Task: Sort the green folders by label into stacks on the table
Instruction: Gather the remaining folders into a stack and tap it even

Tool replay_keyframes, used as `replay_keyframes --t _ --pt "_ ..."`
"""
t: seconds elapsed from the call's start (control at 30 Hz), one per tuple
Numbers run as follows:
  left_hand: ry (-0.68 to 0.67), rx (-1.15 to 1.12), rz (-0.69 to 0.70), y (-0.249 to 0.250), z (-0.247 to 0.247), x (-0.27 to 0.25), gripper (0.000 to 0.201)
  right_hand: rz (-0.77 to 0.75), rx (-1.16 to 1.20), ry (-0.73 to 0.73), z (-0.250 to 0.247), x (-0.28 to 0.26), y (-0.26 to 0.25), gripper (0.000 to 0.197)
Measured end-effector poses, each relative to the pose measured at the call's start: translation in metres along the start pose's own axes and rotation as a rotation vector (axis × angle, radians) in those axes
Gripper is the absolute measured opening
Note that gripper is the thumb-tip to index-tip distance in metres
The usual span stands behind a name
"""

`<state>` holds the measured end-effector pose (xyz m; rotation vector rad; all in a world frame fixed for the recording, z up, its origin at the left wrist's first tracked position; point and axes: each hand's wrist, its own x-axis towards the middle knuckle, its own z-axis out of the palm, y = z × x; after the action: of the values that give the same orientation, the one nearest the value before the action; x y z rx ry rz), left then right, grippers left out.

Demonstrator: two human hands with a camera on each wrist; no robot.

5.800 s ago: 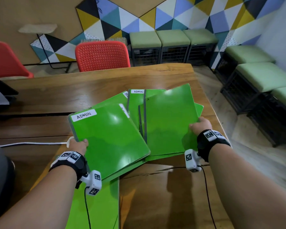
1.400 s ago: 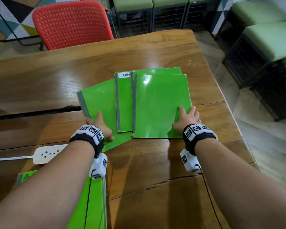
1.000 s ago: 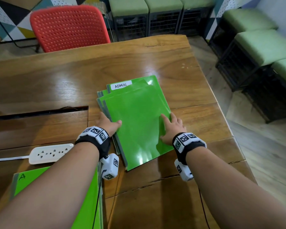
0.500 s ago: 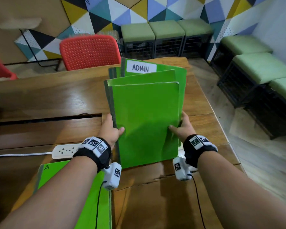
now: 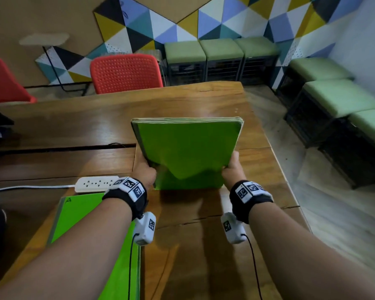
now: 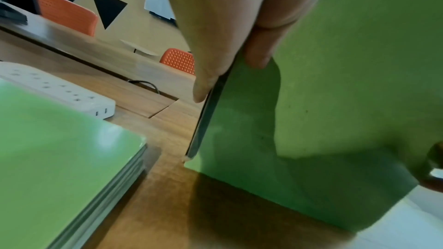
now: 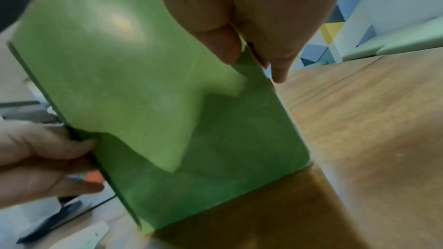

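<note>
**Q:** Where do your hands sit, and what do they hold?

**A:** Your left hand (image 5: 145, 171) grips the left edge of a bundle of green folders (image 5: 187, 152), thumb on the near cover and fingers behind. Your right hand (image 5: 233, 167) grips the right edge in the same way. The bundle stands on its lower edge on the tabletop (image 5: 78, 126), leaning slightly away from you, its top edges squared together.

**Q:** How many folders make up the bundle?

**A:** Several layered edges show along the top, but they are too fine to count. No label shows on the near cover.

**Q:** Is there a second group of folders?

**A:** Yes, one flat stack of green folders (image 5: 78, 215) lies at 7 o'clock from the bundle, under your left forearm. The left wrist view shows about four or five layers along its side (image 6: 122, 179). The top cover bears the letter "A" at its far left corner; the rest of the label is hidden.

**Q:** What else rests on the tabletop?

**A:** One white power strip (image 5: 95, 184) lies at 9 o'clock from the bundle's base, just beyond the flat stack, with its cord running off to the left.

**Q:** And around the table?

**A:** Two red chairs, one (image 5: 126, 72) at 11 o'clock and one (image 5: 2, 81) at the far left edge. Three green stools (image 5: 221, 50) line the patterned wall at 12 o'clock, and three more (image 5: 338, 96) run along the right at 2 o'clock.
</note>
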<state>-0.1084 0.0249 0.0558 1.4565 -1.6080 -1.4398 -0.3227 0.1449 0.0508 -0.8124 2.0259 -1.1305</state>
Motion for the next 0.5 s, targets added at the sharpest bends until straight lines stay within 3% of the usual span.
replay_keyframes --t 0.2,0.27,0.4,0.5 --pt "0.205 0.295 -0.02 0.014 -0.003 -0.014 0.043 -0.066 -0.165 0.105 -0.011 -0.005 -0.016 0.039" --pt "0.268 0.368 -0.015 0.024 -0.015 -0.02 0.036 -0.111 -0.16 0.099 -0.009 -0.006 -0.029 0.042" --pt "0.339 0.51 -0.1 0.015 -0.048 -0.043 0.038 -0.096 -0.18 -0.039 0.021 -0.016 -0.035 0.046" --pt "0.334 0.618 -0.213 -0.016 -0.085 -0.061 0.038 -0.09 -0.266 -0.199 0.059 -0.038 -0.022 0.037"
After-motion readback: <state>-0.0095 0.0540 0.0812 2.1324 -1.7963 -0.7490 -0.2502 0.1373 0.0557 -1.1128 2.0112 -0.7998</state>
